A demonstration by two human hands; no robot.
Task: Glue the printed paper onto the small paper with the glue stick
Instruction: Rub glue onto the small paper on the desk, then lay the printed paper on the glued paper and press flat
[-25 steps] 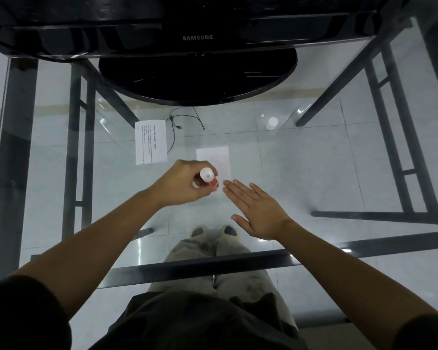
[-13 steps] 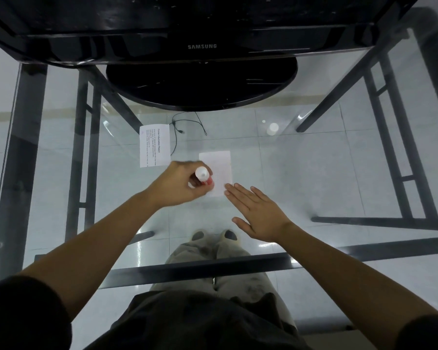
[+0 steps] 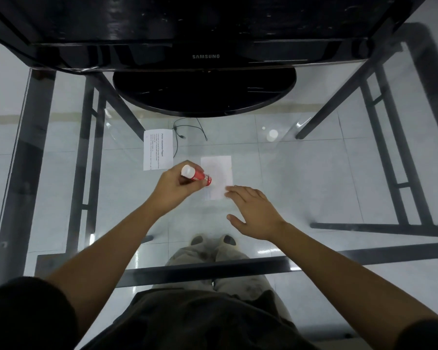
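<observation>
A small white paper (image 3: 216, 173) lies flat on the glass table (image 3: 301, 178). My left hand (image 3: 175, 188) is shut on a red glue stick (image 3: 196, 175) with a white end, tilted so its lower end touches the paper's left edge. My right hand (image 3: 253, 210) rests flat, fingers apart, with the fingertips on the paper's lower right corner. The printed paper (image 3: 158, 153), with lines of text, lies face up on the glass just left of the small paper, apart from both hands.
A black Samsung monitor (image 3: 205, 56) on a round base (image 3: 204, 94) stands at the back of the table. Dark metal frame bars show through the glass on both sides and along the near edge. My legs and the tiled floor are visible below.
The glue stick has tipped over from nearly upright to slanted, its lower end now at the small paper's left edge. My right hand has stayed at the paper's lower corner.
</observation>
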